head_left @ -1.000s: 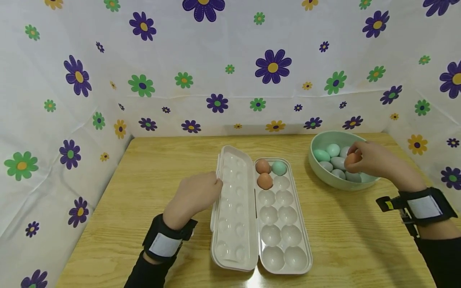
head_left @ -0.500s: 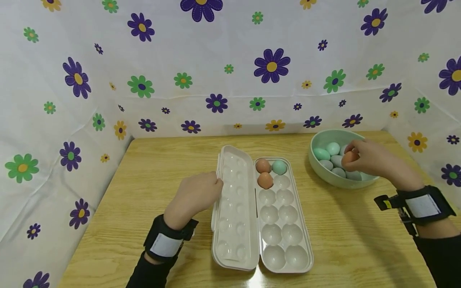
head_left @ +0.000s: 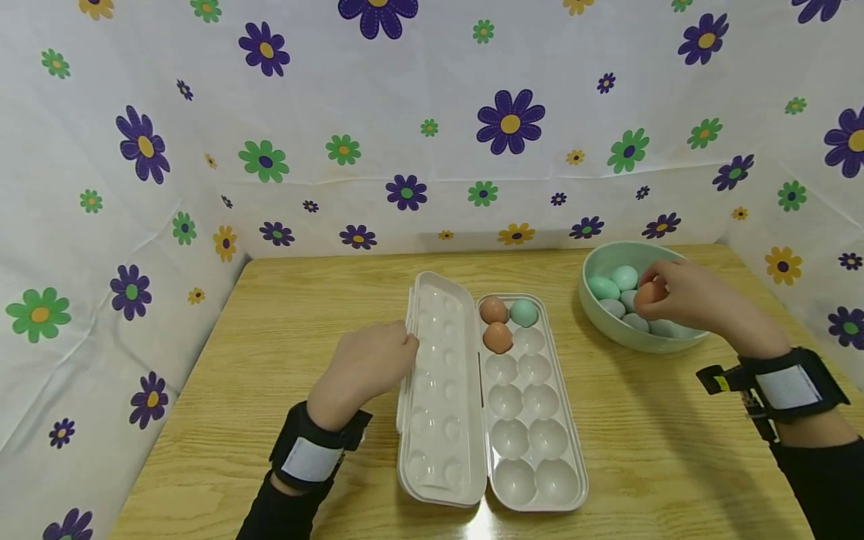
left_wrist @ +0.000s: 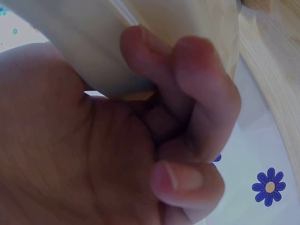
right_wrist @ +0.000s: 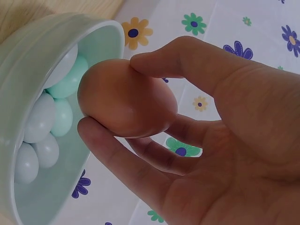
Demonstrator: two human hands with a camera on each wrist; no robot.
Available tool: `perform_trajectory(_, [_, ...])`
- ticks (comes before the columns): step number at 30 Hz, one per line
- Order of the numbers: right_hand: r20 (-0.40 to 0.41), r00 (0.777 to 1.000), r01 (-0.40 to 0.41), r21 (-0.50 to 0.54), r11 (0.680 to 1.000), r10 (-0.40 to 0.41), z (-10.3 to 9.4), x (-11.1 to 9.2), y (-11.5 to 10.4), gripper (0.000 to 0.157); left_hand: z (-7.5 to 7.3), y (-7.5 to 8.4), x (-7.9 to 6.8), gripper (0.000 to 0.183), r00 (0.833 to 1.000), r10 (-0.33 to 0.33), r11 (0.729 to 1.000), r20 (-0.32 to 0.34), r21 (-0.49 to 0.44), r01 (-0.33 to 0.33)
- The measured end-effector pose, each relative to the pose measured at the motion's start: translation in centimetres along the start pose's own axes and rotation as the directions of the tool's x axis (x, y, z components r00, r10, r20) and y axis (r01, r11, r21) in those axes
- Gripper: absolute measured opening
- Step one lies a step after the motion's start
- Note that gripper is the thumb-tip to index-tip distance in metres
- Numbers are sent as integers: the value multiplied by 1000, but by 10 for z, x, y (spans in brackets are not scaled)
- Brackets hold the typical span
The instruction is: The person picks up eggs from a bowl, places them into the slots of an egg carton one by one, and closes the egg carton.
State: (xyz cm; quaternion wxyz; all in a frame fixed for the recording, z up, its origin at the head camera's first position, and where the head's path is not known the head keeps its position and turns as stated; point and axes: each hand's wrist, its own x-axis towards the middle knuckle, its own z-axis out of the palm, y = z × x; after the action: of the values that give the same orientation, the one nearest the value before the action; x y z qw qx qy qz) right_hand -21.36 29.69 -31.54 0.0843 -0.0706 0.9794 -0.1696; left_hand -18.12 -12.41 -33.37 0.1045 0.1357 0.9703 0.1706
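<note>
Right, head view first: person's right hand (head_left: 702,300) is over the pale green bowl (head_left: 631,340), thumb and fingers pinching a brown egg (head_left: 649,294); grey eggs (head_left: 612,308) and green eggs (head_left: 603,288) lie in the bowl. Left hand (head_left: 364,364) grips the outer edge of the opened lid (head_left: 439,405), fingers curled. Tray (head_left: 516,439) beside it has two brown eggs (head_left: 498,337) at the far end of its left row, one green egg (head_left: 523,313) in the far right cup; all on a wooden table (head_left: 304,300). Left wrist view: dark, fingers bent inward at the lid. Right wrist view: hand half closed, brown egg between thumb and fingertips, palm off the shell; bowl just beside, flowered cloth (right_wrist: 168,18) behind.
</note>
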Motion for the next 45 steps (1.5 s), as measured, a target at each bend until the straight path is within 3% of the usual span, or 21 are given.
perform_trajectory(45, [-61,997,52,-22,998,-53,2,2,-25,39,-1,1,-2,36,1000,12,1000,-15,1,-12])
